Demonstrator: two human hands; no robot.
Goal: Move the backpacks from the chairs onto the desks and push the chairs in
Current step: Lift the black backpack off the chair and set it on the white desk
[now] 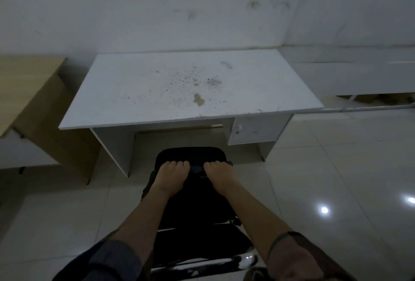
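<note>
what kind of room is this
Probably a bare office or study room: a white desk with a drawer against a plain wall, a wood desk beside it, and a glossy tiled floor.

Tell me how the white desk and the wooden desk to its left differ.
The white desk has a white top marked with dark specks and a brownish stain; the light wooden desk has a tan wood-grain top with no stains visible. The white desk shows in full, straight ahead of the black backpack; the wooden desk is cut off at the left edge. Both are flat-topped and stand against the white wall.
</note>
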